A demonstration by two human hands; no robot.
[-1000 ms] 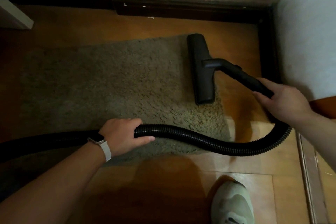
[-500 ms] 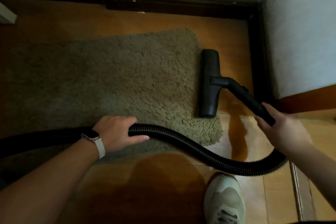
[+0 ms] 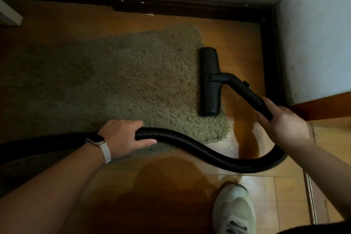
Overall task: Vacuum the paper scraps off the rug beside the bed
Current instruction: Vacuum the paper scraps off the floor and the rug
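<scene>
The left hand [image 3: 123, 137] curls round the ribbed hose [image 3: 199, 148], fingers over the top and thumb along the near side, probably to lift the slack so that it does not drag on the pile; the right hand [image 3: 284, 125] grips the near end of the rigid wand [image 3: 247, 91], which lets it steer; the hose sags in a loop between the two hands. Beyond the right hand and a little to its left, the floor nozzle [image 3: 209, 81] lies flat along the right edge of the shaggy rug [image 3: 123, 81], its outer side on or just over the wooden floor [image 3: 245, 36]. A watch [image 3: 96, 141] sits on the left wrist; a pale shoe [image 3: 233, 209] stands below the right hand. No paper scraps show on the rug, though its part beyond the left hand is too dark to judge; a white fleck [image 3: 150, 14] by the skirting board [image 3: 190, 8] may be paper or chipped paint. The hose runs out of view left of the left hand; the vacuum body is not seen.
</scene>
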